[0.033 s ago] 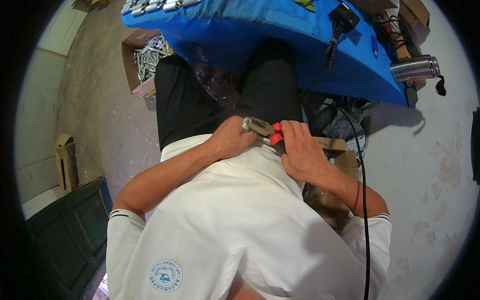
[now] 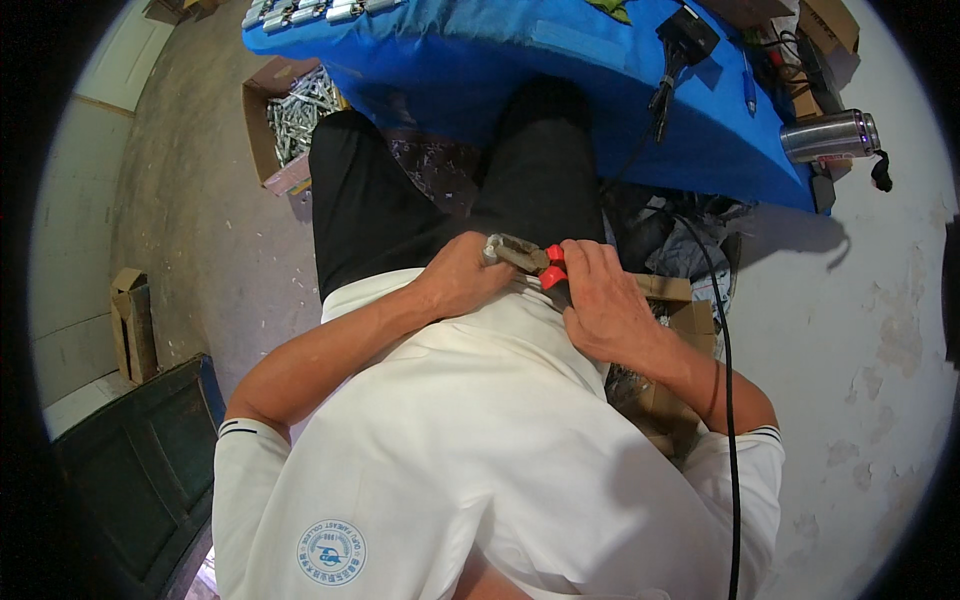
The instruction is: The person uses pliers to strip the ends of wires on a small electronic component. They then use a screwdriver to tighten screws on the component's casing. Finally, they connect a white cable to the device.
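Observation:
Over my lap, my right hand [image 2: 608,308] is wrapped round the red-and-black handles of a pair of pliers [image 2: 522,257]. The metal jaws point left and reach the fingers of my left hand [image 2: 462,277]. That hand is closed on a small silvery metal piece [image 2: 490,250], whose end shows at the pliers' tip. My left fingers hide the rest of the piece, so its exact kind cannot be made out.
Ahead stands a blue-covered table [image 2: 450,70] with silvery metal parts [image 2: 320,12], a black adapter [image 2: 687,37], a blue pen [image 2: 749,90] and a steel flask [image 2: 828,136]. An open carton [image 2: 262,135] holds many metal pieces. A black cable [image 2: 728,400] hangs by my right arm.

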`<action>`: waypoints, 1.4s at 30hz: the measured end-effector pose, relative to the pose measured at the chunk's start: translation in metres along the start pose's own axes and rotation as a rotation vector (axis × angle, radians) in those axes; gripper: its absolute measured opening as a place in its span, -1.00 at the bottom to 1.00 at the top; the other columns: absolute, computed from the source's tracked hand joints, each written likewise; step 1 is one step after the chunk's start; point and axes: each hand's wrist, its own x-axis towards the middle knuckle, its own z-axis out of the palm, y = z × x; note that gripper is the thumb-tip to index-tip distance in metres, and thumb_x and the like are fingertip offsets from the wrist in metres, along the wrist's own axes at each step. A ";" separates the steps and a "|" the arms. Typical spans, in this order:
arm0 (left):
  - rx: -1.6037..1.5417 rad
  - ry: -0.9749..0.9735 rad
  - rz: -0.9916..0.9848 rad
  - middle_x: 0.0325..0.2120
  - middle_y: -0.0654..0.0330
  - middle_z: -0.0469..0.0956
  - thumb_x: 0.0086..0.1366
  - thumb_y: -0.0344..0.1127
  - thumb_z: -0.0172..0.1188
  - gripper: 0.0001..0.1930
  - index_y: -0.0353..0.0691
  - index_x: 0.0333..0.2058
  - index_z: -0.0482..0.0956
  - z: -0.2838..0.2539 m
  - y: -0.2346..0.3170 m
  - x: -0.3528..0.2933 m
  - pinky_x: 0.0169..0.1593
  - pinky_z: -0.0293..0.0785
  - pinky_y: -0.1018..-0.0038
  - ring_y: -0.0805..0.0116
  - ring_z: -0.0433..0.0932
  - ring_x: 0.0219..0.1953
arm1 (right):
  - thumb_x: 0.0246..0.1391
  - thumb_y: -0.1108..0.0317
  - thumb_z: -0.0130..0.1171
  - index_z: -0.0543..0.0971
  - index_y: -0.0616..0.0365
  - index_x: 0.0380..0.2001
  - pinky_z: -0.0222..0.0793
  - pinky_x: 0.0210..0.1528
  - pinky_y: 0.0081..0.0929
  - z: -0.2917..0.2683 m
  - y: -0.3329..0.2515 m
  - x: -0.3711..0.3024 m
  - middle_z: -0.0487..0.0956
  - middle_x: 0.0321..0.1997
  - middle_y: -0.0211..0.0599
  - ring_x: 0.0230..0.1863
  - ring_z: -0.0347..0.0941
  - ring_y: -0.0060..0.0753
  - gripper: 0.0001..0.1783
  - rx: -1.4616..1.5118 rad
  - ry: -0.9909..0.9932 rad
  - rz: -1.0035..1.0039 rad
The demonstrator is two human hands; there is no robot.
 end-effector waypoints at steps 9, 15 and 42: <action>-0.011 0.003 0.022 -0.72 0.28 0.32 0.25 -0.40 0.05 -0.82 -0.40 -0.43 0.55 0.000 -0.004 0.002 -0.52 0.25 0.43 0.55 0.19 -0.59 | -0.22 0.49 0.07 0.21 0.42 0.11 0.33 0.04 -0.08 0.000 0.005 0.004 0.31 0.07 0.13 0.10 0.26 0.10 -0.29 -0.024 -0.046 -0.001; -0.009 0.010 0.034 -0.72 0.28 0.33 0.25 -0.40 0.05 -0.82 -0.40 -0.42 0.56 0.000 -0.007 0.004 -0.51 0.25 0.43 0.55 0.19 -0.59 | -0.21 0.48 0.09 0.23 0.42 0.10 0.34 0.03 -0.08 -0.001 0.004 0.005 0.35 0.04 0.12 0.05 0.30 0.09 -0.30 -0.040 -0.051 0.004; 0.002 0.011 -0.026 -0.64 0.11 0.47 0.21 -0.35 0.08 -0.80 -0.39 -0.43 0.56 -0.003 -0.009 0.004 -0.44 0.33 0.36 0.38 0.33 -0.56 | -0.20 0.49 0.04 0.23 0.46 0.03 0.24 0.05 -0.09 -0.002 -0.005 0.009 0.35 -0.14 0.15 -0.07 0.30 0.13 -0.38 0.029 -0.088 0.025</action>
